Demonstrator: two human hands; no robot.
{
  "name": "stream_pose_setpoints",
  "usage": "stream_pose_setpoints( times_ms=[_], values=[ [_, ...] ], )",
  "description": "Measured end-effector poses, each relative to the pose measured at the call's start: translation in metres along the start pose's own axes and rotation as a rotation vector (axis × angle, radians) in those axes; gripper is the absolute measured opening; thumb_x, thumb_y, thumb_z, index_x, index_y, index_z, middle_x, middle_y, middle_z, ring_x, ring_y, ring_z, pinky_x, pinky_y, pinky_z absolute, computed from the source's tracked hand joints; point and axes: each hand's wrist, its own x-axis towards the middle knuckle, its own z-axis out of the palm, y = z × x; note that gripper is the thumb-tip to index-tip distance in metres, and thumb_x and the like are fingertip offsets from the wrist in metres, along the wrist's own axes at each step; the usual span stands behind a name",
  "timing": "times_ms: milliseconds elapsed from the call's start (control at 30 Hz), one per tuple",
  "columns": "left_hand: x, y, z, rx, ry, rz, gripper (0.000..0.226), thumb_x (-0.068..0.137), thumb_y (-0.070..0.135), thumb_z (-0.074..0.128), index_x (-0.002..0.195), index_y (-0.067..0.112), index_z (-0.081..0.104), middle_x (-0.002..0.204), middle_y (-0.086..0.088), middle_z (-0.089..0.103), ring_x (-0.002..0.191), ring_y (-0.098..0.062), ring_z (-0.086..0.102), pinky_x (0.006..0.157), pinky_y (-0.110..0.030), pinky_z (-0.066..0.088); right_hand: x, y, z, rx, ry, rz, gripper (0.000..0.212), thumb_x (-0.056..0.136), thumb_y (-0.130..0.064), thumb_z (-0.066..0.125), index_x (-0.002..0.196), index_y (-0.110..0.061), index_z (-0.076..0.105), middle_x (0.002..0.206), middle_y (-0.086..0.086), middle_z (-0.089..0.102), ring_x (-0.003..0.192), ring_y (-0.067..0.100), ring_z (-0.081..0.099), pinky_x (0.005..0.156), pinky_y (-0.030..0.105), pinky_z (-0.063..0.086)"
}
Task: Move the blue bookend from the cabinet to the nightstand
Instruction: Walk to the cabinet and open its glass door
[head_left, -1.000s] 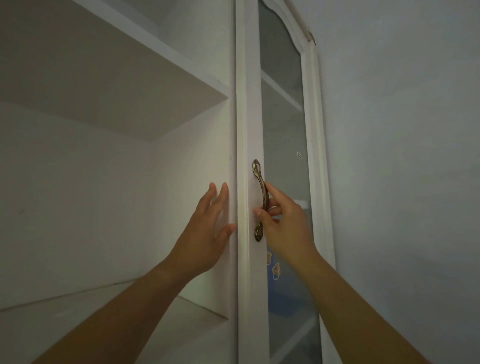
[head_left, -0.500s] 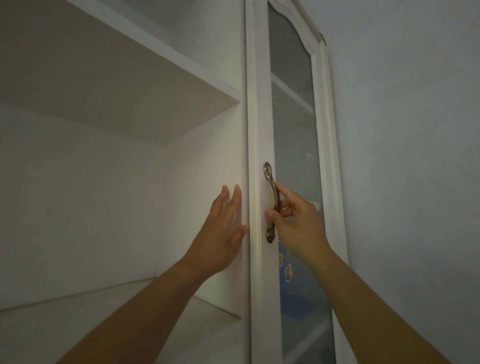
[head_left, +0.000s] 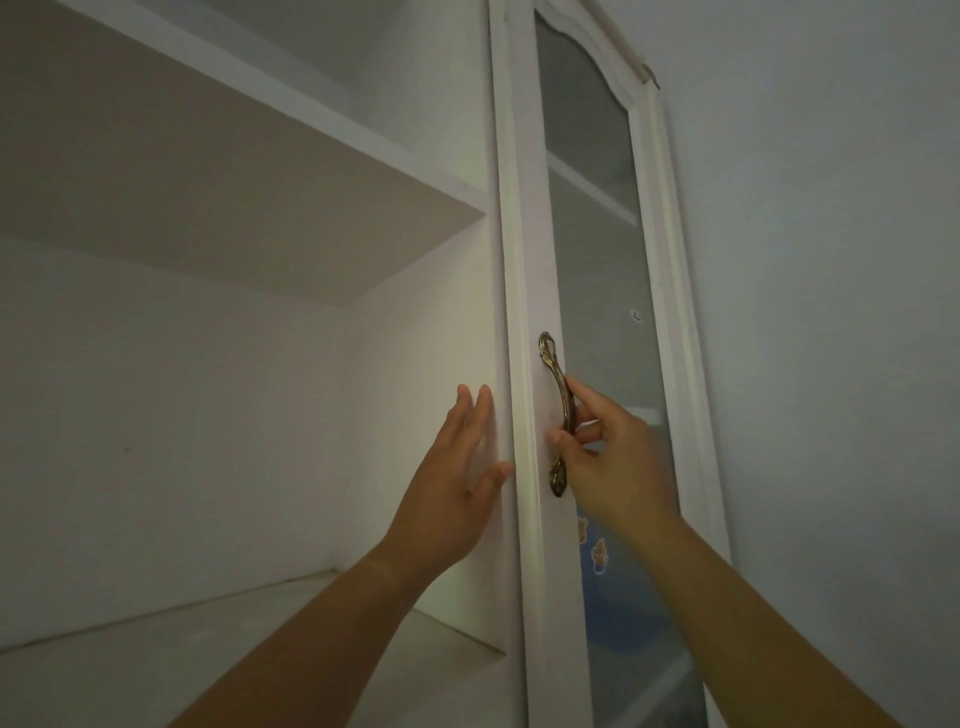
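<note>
Since the earlier frames both hands have drifted a little rightward in the view along with the white glass-paned cabinet door (head_left: 530, 260), though their poses are much the same. Right hand (head_left: 613, 462) is pinched on the ornate brass door handle (head_left: 560, 415), thumb in front and fingers curled behind its middle; the handle's long axis runs vertically up the door's left stile. Left hand (head_left: 457, 483) lies open and flat, fingers together and pointing upward, thumb spread toward the door, against the white side panel (head_left: 426, 364) just left of the door's edge. Behind the glass, below the handle, shows the blue bookend (head_left: 623, 608) (only a soft blue shape, blurred by the pane), with small cartoon stickers (head_left: 598, 555) above it; which way it faces and how its long axis lies cannot be told. It stands low in the compartment behind the door, on the shelf there. Left of the door, the open white shelf bay (head_left: 208, 649) is roomy; right of the door a plain pale wall (head_left: 831, 312) stands close beside the door's hinge edge.
</note>
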Motion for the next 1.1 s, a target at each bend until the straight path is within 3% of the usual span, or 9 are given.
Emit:
stream_pose_setpoints(
  times_ms=[367, 533, 900, 1100],
  values=[
    [0.001, 0.002, 0.000, -0.038, 0.009, -0.042, 0.067, 0.091, 0.037, 0.048, 0.140, 0.041, 0.003, 0.155, 0.014, -0.002, 0.141, -0.006, 0.006, 0.111, -0.044, 0.030, 0.001, 0.005, 0.003, -0.010, 0.014, 0.021, 0.050, 0.086, -0.016, 0.061, 0.131, -0.028, 0.045, 0.098, -0.007, 0.056, 0.076, 0.000, 0.055, 0.059, 0.002, 0.043],
    [0.002, 0.000, -0.001, -0.042, 0.006, -0.041, 0.066, 0.091, 0.037, 0.048, 0.140, 0.042, 0.004, 0.155, 0.014, -0.002, 0.141, -0.006, 0.006, 0.111, -0.043, 0.029, 0.001, 0.003, -0.002, 0.019, 0.014, 0.020, 0.050, 0.085, -0.015, 0.061, 0.131, -0.026, 0.046, 0.100, -0.003, 0.058, 0.079, 0.003, 0.055, 0.075, 0.014, 0.046],
    [0.002, 0.003, -0.002, -0.044, 0.007, -0.040, 0.063, 0.091, 0.039, 0.046, 0.136, 0.045, 0.003, 0.155, 0.014, -0.003, 0.141, -0.007, 0.005, 0.110, -0.045, 0.031, -0.001, 0.000, -0.008, 0.015, 0.025, 0.004, 0.050, 0.085, -0.013, 0.061, 0.131, -0.024, 0.045, 0.098, -0.006, 0.056, 0.075, 0.003, 0.055, 0.063, 0.002, 0.042],
    [0.001, 0.003, -0.002, -0.050, 0.017, -0.028, 0.064, 0.091, 0.036, 0.047, 0.136, 0.044, 0.003, 0.155, 0.012, -0.002, 0.142, -0.008, 0.006, 0.108, -0.046, 0.034, -0.001, 0.002, -0.011, 0.025, 0.031, 0.010, 0.050, 0.085, -0.013, 0.061, 0.131, -0.024, 0.046, 0.100, -0.004, 0.056, 0.078, 0.005, 0.056, 0.065, 0.004, 0.044]
  ],
)
